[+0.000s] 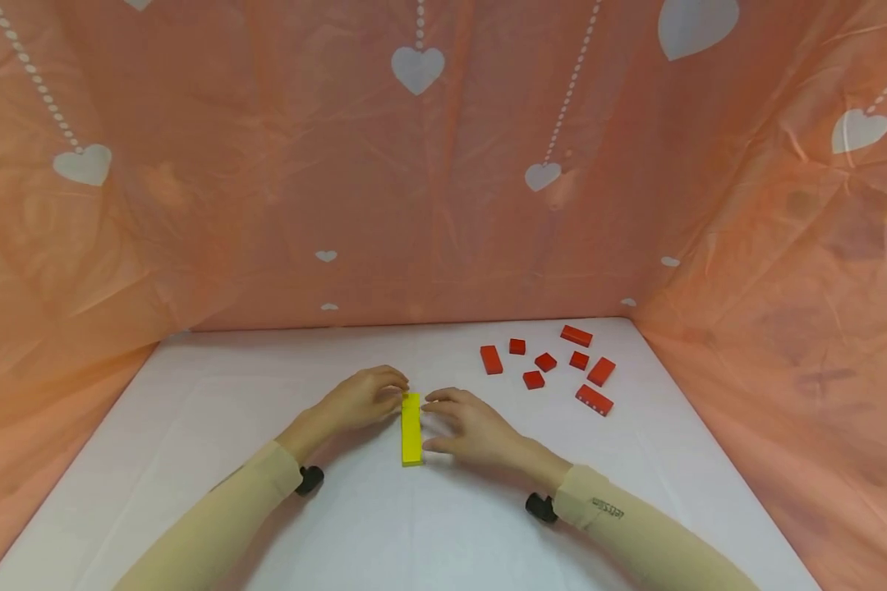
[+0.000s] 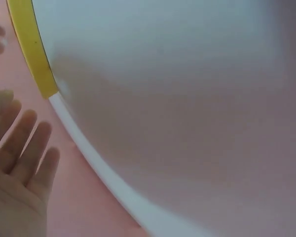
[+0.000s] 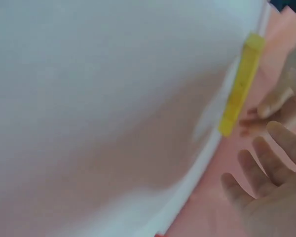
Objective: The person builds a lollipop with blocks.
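Note:
A long yellow block [image 1: 411, 435] lies on the white table between the two hands, its length running away from me. My left hand [image 1: 362, 398] is at its far left end, fingertips right by the edge. On the other side, my right hand [image 1: 476, 427] has its fingers spread loosely along the block's right edge. In the left wrist view the fingers of the left hand [image 2: 19, 173] look straight and hold nothing. The right wrist view shows the right hand [image 3: 271, 182] with relaxed, parted fingers below the yellow block [image 3: 240, 86].
To the right at the back lie several red pieces: oblong blocks such as one [image 1: 491, 359] and another [image 1: 595, 400], and small cubes such as this cube [image 1: 534, 380]. An orange-pink curtain [image 1: 414, 205] with white hearts encloses the white table [image 1: 214, 394] at the back and sides.

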Demonstrator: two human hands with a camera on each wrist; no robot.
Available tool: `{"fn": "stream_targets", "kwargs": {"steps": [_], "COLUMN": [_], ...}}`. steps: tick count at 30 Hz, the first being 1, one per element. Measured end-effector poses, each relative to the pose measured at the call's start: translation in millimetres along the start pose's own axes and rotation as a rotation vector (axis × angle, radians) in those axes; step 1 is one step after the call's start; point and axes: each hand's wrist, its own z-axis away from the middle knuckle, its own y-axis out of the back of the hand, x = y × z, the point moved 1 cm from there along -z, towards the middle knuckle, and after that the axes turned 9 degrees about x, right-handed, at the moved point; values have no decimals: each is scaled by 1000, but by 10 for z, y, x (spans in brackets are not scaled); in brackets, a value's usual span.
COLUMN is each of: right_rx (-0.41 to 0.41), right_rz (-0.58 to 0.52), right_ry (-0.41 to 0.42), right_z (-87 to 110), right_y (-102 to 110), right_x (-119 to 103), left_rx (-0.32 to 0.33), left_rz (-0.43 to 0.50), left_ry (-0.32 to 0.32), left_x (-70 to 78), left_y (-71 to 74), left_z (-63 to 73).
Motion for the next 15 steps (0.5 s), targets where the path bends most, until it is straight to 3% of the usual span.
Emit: {"fn": "stream_targets", "kwargs": {"steps": [5, 11, 15], "right_rx": [108, 253, 276], "right_rz": [-131, -148, -126], "right_ry": [-108, -228, -298], "right_z": [88, 105, 49], "right_y": [185, 371, 452], "right_x": [160, 436, 602], "left_rx": [-7, -22, -79], "left_rz": [-83, -180, -216], "left_ry": [20, -51, -78], "left_x": [116, 277, 344], "left_y": [3, -20, -65], "left_z": [91, 222, 320]}}
